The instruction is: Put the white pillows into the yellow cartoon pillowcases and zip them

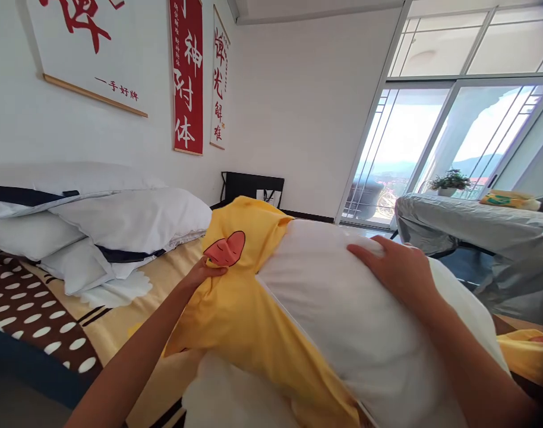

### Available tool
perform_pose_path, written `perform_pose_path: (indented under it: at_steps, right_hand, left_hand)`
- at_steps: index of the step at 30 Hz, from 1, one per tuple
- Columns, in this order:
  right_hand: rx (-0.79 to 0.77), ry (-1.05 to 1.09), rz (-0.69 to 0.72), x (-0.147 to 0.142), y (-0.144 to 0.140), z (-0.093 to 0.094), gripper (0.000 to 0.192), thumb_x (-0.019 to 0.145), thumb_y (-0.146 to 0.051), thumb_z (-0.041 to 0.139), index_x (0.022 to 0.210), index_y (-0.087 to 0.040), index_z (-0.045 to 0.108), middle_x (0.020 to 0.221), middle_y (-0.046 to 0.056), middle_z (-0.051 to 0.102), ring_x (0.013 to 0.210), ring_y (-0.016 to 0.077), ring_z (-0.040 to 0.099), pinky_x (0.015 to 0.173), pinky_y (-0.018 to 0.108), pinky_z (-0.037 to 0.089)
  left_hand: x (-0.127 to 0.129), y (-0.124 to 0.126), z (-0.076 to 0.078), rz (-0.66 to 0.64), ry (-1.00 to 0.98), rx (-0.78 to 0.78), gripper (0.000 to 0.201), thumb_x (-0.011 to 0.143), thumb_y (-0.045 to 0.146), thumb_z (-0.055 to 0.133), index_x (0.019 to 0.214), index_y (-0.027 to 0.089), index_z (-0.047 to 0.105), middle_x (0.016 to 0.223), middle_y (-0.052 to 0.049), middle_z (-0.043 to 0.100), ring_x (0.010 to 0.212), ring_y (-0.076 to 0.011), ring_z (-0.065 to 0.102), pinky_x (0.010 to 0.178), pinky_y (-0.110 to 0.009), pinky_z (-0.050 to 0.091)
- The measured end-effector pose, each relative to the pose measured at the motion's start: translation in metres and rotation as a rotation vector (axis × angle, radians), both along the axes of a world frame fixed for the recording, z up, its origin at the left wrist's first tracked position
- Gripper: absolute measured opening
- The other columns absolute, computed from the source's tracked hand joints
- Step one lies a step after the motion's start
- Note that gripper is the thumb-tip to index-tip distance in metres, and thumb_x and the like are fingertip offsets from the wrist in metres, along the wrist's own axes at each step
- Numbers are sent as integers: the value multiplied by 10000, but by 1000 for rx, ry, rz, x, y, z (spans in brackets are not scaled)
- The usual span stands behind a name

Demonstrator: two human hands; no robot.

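Pillow [365, 333] half in yellow duck case [245, 297], held over bed [115, 315].
L hand [204, 272] grip pinched shut on case edge by the beak print; R hand [398, 270] open, flat on pillow w/ fingers spread.

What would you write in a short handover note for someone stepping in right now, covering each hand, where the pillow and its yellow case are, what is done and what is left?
Left hand: gripping the yellow pillowcase by its side, near the duck-bill print.
Right hand: pressed flat on top of the white pillow.
Pillow: lying over the bed, its far end inside the case.
Done: the case covers the far end.
Left: most of the pillow is bare; the case is not yet drawn along the rest.
Other white pillows are stacked by the wall.
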State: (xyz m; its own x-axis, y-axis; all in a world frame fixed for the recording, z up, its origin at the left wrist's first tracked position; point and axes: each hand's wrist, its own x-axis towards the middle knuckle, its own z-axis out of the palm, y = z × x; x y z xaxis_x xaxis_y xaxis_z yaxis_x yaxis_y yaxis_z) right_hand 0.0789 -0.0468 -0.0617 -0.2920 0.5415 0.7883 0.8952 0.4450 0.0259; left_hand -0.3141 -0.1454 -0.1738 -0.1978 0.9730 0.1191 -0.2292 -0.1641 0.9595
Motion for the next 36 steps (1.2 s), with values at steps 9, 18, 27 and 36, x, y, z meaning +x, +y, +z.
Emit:
perform_pose_path:
  at_steps: [9,18,27,36]
  right_hand:
    - [201,-294,344,-17,-67,-60,430,926,-506,434,667,-200,589,632,36,593,659,181,553,762,339,375]
    - [-447,-104,342,-8,-77,-50,578,756,-587,595,1227,-263,514,1013,66,667,855,250,631,713,351,466]
    - [-347,-298,503,-38,-84,-69,683,837,-219,472,1485,-281,262,911,44,683,798,207,614,703,300,416]
    - [-290,-476,450,-42,-75,-69,670,804,-61,386,1425,-312,399,809,18,657,716,165,592,628,263,340]
  left_hand:
    - [-7,-30,-35,63,208,-136,527,550,369,827,991,119,685,1002,-96,728,1030,-314,646,888,-374,512]
    - [13,-56,-44,350,468,-115,420,657,516,697,808,129,630,755,-58,684,804,-280,656,680,-334,522]
    - [98,-80,0,921,1342,912,279,820,96,483,1070,220,501,988,-62,573,966,-213,554,876,-362,455]
    - [138,-23,51,880,1955,378,222,873,156,450,1046,159,590,1114,-145,591,965,-288,550,824,-431,401]
